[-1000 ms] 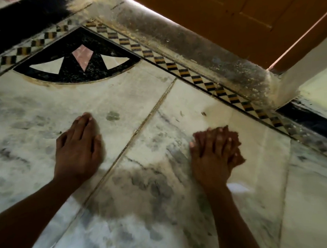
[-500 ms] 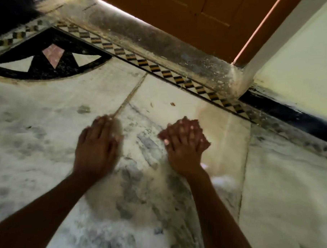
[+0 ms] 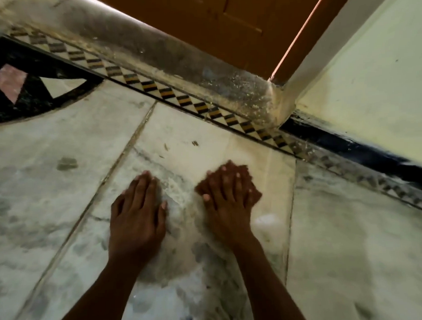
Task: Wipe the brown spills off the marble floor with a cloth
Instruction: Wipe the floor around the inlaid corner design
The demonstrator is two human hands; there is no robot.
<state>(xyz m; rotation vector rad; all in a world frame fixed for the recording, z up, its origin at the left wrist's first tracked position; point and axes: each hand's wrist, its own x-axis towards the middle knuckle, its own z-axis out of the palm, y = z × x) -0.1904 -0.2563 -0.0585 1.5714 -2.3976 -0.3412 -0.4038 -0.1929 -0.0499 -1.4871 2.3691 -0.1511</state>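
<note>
My right hand [image 3: 227,205] lies flat with its fingers pressed on a reddish-brown cloth [image 3: 253,194]; only the cloth's fuzzy edges show around the fingers. My left hand [image 3: 137,211] rests palm down on the white marble floor [image 3: 354,250], a little to the left, holding nothing. Small brown specks [image 3: 194,143] sit on the tile just beyond both hands. The marble between and behind the hands looks smeared and grey.
A checkered inlay border [image 3: 168,92] runs diagonally ahead, with a dusty door sill [image 3: 176,57] and a wooden door [image 3: 235,21] behind it. A pale wall [image 3: 370,75] with a black skirting stands at the right. A black inlay motif [image 3: 21,95] lies far left.
My left hand has slid right across the tile joint and now rests close to my right hand. The right hand with the cloth has shifted slightly right. The view has swung right.
</note>
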